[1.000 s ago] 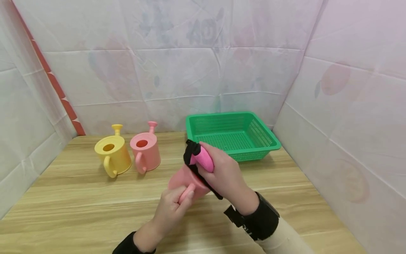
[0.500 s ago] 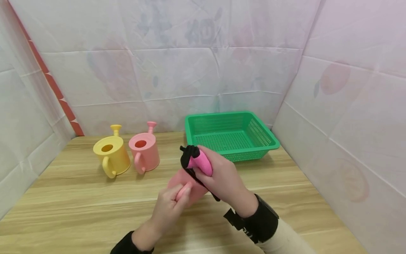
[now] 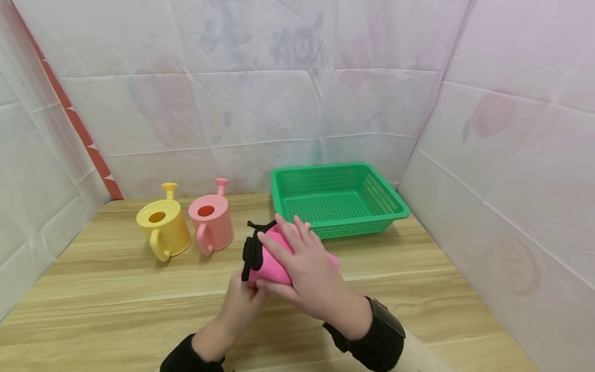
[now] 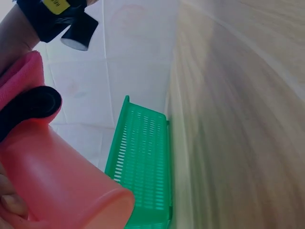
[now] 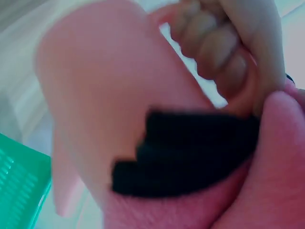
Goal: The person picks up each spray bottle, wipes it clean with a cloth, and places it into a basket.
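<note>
My left hand [image 3: 236, 307] grips the handle of a pink watering can [image 4: 62, 176], which is tilted. In the head view the can is almost wholly hidden behind the hands and a cloth; its smooth body shows in both wrist views. A bright pink cloth [image 3: 270, 266] with a black edge is wrapped over one end of the can. My right hand [image 3: 310, 276] holds this cloth against the can, fingers spread over it and thumb on the near side. In the right wrist view, the left fingers [image 5: 217, 47] curl round the handle, beside the cloth's black edge [image 5: 186, 152].
Left of the hands, a yellow watering can [image 3: 175, 230] and another pink watering can [image 3: 222, 225] stand upright on the wooden table [image 3: 116, 310]. A green perforated basket [image 3: 362, 227] lies behind the hands to the right. Printed white sheets [image 3: 255, 108] enclose the table.
My right hand has turned and shifted left with the cloth, its fingers now spread over the top. More pink cloth shows, and it covers the can. The left hand stays at the handle.
</note>
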`<action>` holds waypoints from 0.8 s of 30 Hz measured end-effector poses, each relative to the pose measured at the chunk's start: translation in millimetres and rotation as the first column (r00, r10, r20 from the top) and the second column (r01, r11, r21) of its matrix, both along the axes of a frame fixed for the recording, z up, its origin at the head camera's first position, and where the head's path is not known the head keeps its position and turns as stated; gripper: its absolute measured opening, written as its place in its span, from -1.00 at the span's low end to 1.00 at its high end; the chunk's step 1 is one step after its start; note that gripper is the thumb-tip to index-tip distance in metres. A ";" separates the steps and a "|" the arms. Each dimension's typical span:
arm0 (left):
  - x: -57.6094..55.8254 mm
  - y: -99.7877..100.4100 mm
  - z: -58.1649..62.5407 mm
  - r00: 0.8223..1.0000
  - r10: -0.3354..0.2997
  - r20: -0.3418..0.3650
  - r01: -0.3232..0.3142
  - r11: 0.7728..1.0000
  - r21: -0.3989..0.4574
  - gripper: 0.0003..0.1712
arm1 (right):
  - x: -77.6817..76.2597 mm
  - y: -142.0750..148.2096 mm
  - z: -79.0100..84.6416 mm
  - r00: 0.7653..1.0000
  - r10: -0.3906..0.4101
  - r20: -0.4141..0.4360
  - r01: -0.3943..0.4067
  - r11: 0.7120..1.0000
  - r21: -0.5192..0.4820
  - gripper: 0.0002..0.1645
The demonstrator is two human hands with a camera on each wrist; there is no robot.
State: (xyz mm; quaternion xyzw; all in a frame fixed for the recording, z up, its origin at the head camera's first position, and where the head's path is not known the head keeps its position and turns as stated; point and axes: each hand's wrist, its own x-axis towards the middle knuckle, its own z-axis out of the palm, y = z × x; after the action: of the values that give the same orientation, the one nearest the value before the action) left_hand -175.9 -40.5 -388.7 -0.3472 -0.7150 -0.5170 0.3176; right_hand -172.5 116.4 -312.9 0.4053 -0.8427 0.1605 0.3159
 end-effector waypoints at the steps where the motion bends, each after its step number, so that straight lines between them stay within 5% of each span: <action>1: -0.6 -0.1 -1.1 1.000 -0.003 0.003 0.003 1.000 -0.001 -0.78 | -0.2 0.9 -0.3 1.000 -0.016 0.022 0.016 1.000 0.014 -0.20; 10: -1.5 2.3 -0.1 1.000 0.019 -0.019 -0.019 1.000 0.005 -0.86 | -8.3 7.1 -3.9 0.999 -0.032 -0.008 0.031 0.988 -0.152 -0.20; 17: 0.7 2.5 -1.7 0.998 0.018 -0.055 -0.017 1.000 0.025 -0.57 | -15.6 13.1 0.0 0.992 -0.038 0.123 0.067 0.968 -0.241 -0.32; 24: -0.2 2.0 -4.3 0.996 0.004 -0.092 -0.002 1.000 0.028 -0.54 | -28.5 21.6 0.2 0.974 -0.116 0.192 0.161 0.958 -0.239 -0.32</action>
State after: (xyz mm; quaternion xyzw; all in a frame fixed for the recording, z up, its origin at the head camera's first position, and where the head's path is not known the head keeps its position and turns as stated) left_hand -176.1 -38.5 -393.0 -0.3651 -0.6928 -0.5099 0.3559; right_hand -201.1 138.0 -312.8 0.2856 -0.8664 0.2792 0.2998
